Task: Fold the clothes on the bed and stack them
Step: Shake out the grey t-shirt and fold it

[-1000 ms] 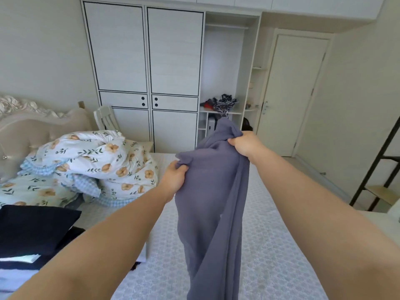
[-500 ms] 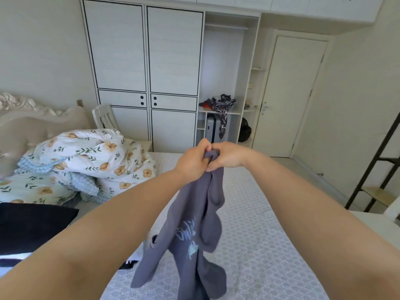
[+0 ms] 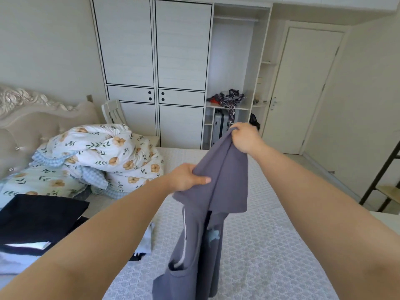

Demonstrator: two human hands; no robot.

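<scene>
Over the bed: we hold the purple top (image 3: 216,191) up in the air above the bed (image 3: 270,245). It does not lie flat yet.

Our left hand: the left hand (image 3: 187,177) grips a bunch of the purple cloth, with the thumb on top. It is lower than the other hand and nearer to us.

Our right hand: the right hand (image 3: 245,138) pinches the top edge of the cloth and lifts it high, toward the far end of the bed.

How the top hangs: it droops down from our two hands in long folds. We see a white stripe and a small pale picture on it. Its low end is near the bed, but we cannot tell if it touches.

Done so far: at the near left side of the bed sits a dark folded piece (image 3: 39,215), with light pieces (image 3: 13,260) under it. We think this is the stack, already begun.

Left to do: we think the purple top must be spread out, folded and put on the stack. A small pale cloth (image 3: 146,241) beside the stack may need folding too.

Also on the bed: the flowery quilt (image 3: 104,152) is piled at the head of the bed, far from our hands.
</scene>
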